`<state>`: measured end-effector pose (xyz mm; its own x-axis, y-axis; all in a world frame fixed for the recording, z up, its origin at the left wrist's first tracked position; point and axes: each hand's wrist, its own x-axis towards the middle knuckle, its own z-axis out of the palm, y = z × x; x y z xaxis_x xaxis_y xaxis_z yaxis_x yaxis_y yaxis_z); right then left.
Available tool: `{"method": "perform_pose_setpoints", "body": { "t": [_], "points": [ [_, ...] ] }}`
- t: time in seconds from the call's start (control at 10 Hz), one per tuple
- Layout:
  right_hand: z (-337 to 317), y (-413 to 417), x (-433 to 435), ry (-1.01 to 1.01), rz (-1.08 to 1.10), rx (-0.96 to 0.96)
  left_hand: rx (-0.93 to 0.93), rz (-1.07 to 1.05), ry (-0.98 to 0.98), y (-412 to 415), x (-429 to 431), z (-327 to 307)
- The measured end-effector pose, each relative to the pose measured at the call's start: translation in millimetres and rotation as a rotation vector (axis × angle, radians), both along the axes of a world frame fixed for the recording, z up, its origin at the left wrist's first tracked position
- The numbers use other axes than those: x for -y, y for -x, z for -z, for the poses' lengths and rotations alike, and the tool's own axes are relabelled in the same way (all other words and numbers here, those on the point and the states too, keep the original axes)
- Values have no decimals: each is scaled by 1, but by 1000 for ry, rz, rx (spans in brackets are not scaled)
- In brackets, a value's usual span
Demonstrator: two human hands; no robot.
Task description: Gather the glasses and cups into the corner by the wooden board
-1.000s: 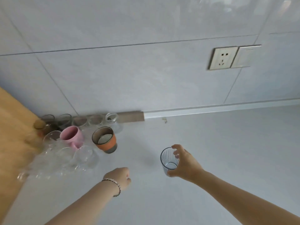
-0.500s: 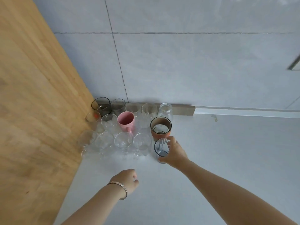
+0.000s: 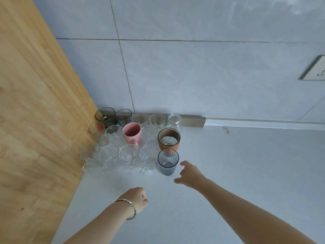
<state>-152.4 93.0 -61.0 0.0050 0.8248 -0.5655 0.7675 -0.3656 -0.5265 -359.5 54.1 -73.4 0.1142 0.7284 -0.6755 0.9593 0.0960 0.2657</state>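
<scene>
A ribbed blue-grey glass (image 3: 168, 162) stands upright at the right end of the near row of glasses clustered against the wooden board (image 3: 35, 120), the right hand (image 3: 190, 174) beside it empty and spread, the left hand (image 3: 138, 198) apparently curled on nothing over the surface (image 3: 228, 164).

Soft, even daylight fills the scene, bright without harsh shadows. A faint sheen of glare streaks the glossy grey wall tiles (image 3: 228, 23) at one o'clock. Wide-angle distortion bends the tile joints and the tall pale wooden board (image 3: 35, 103) at nine o'clock. The clear stemmed glasses (image 3: 128, 154) look slightly smeared; focus is otherwise fair.
</scene>
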Motion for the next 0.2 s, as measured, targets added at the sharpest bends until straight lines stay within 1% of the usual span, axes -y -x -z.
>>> {"method": "perform_pose_setpoints", "body": {
  "t": [0.1, 0.2],
  "points": [
    [-12, -38, 16, 109, -99, 60, -26, 66, 71, -28, -9, -9],
    [-40, -84, 42, 165, -171, 168, -24, 86, 78, -70, -12, -37]
  ]
}}
